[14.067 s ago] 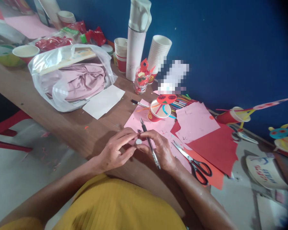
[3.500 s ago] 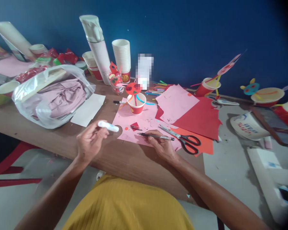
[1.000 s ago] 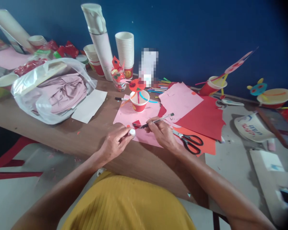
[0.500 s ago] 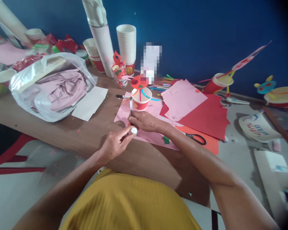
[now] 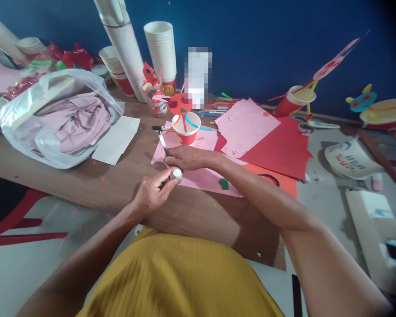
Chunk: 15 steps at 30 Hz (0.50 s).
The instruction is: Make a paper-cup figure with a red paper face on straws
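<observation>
Where a crinkled clear plastic bag (image 5: 18,136) slumps at the left end of the wood-grained table (image 5: 198,215), soft folds of pink cloth (image 5: 74,119) bulge inside it, and a flat sheet of white paper (image 5: 116,140) lies just beside it. Near the table's edge, above a pleated mustard-yellow garment (image 5: 171,277), the person's left hand (image 5: 152,193) curls narrowly around a short white plastic tube (image 5: 177,175), whose rounded end pokes out past the fingers. Reaching across from the other side, the right hand (image 5: 189,158) lies low over a smooth sheet of pink card (image 5: 201,180), just beside the tube, and pinches a slim pen (image 5: 161,142) that tilts up and away with its pale metallic end showing. A black-capped marker (image 5: 158,128) lies near that end. Behind them, a glass jar (image 5: 153,99) full of red paper shapes stands beside a tall stack of white paper cups (image 5: 158,48), while a red paper cup (image 5: 185,132) sits on the pink card, topped by a round red paper disc (image 5: 180,104). Farther right, a ragged pink sheet (image 5: 247,127) overlaps a jagged red one (image 5: 277,152), and a tipped red cup (image 5: 292,105) carries thin paper strips, with a paper-plate figure (image 5: 383,112) at the far right.
</observation>
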Tool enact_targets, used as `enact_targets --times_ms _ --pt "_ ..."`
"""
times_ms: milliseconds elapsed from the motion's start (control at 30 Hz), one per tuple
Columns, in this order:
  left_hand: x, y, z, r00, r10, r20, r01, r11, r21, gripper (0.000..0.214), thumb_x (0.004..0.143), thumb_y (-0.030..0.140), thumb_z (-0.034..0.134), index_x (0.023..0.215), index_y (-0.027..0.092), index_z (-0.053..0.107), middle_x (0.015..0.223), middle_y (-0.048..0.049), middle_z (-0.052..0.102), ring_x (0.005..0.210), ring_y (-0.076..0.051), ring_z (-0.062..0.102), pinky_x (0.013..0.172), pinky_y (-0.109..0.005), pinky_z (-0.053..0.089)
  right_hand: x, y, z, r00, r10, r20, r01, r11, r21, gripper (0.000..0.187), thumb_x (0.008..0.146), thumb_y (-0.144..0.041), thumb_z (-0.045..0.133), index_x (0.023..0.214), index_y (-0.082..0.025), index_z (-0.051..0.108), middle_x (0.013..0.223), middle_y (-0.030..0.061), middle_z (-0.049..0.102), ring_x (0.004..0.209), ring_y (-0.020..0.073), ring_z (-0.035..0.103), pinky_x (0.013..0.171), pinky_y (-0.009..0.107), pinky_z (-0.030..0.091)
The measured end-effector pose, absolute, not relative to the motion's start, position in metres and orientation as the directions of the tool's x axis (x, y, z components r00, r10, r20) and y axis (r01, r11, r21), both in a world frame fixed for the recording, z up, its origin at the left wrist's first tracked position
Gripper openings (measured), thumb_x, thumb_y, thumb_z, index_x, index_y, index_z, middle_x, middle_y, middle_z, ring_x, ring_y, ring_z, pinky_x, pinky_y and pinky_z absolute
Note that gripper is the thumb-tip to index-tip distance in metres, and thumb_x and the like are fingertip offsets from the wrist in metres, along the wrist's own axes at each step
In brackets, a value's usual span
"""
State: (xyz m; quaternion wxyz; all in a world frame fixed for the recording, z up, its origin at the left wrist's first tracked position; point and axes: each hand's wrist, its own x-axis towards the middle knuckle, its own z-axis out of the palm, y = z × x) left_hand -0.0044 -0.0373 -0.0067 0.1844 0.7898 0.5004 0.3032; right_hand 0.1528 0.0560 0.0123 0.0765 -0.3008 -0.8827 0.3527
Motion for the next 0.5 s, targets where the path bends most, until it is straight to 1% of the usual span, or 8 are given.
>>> enact_targets --times_ms 100,233,333,500 --pt "-0.0041 -0.0375 -0.0058 0.323 0.903 0.282 0.673 -0.429 0.603 0.022 0.084 0.03 0.053 0.096 0.017 0.066 0.063 0.0029 0.063 0.054 -0.008 0.052 0.056 -0.015 0.041 0.1506 0.0571 0.0145 -0.823 0.555 -0.124 0.479 0.56 -0.676 0.032 0.093 -0.033 0.035 0.073 -0.015 0.051 0.078 0.0063 0.06 0.067 0.0137 0.052 0.061 0.024 0.037" --pt "-0.0037 -0.0381 -0.0045 0.32 0.909 0.266 0.671 -0.416 0.614 0.021 0.084 0.03 0.052 0.092 0.017 0.066 0.061 0.0037 0.061 0.054 -0.008 0.051 0.056 -0.014 0.041 0.1491 0.0595 0.0132 -0.835 0.538 -0.116 0.462 0.571 -0.679 0.031 0.093 -0.033 0.037 0.071 -0.016 0.05 0.075 0.0055 0.059 0.064 0.0132 0.051 0.058 0.023 0.036" --pt "-0.0031 -0.0385 -0.0031 0.319 0.915 0.248 0.663 -0.403 0.631 0.022 0.085 0.031 0.051 0.093 0.017 0.066 0.065 0.0029 0.063 0.057 -0.008 0.053 0.058 -0.015 0.042 0.149 0.0614 0.0115 -0.84 0.529 -0.119 0.456 0.57 -0.683 0.029 0.092 -0.034 0.037 0.073 -0.016 0.05 0.072 0.0043 0.059 0.061 0.0128 0.051 0.054 0.023 0.035" --pt "-0.0008 -0.0388 0.0008 0.316 0.922 0.225 0.672 -0.385 0.632 0.021 0.085 0.03 0.051 0.089 0.016 0.066 0.061 0.0041 0.06 0.056 -0.008 0.052 0.057 -0.015 0.04 0.1502 0.0603 0.0141 -0.837 0.538 -0.098 0.45 0.577 -0.681 0.027 0.092 -0.03 0.039 0.073 -0.015 0.051 0.075 0.005 0.06 0.065 0.0134 0.052 0.059 0.023 0.037"
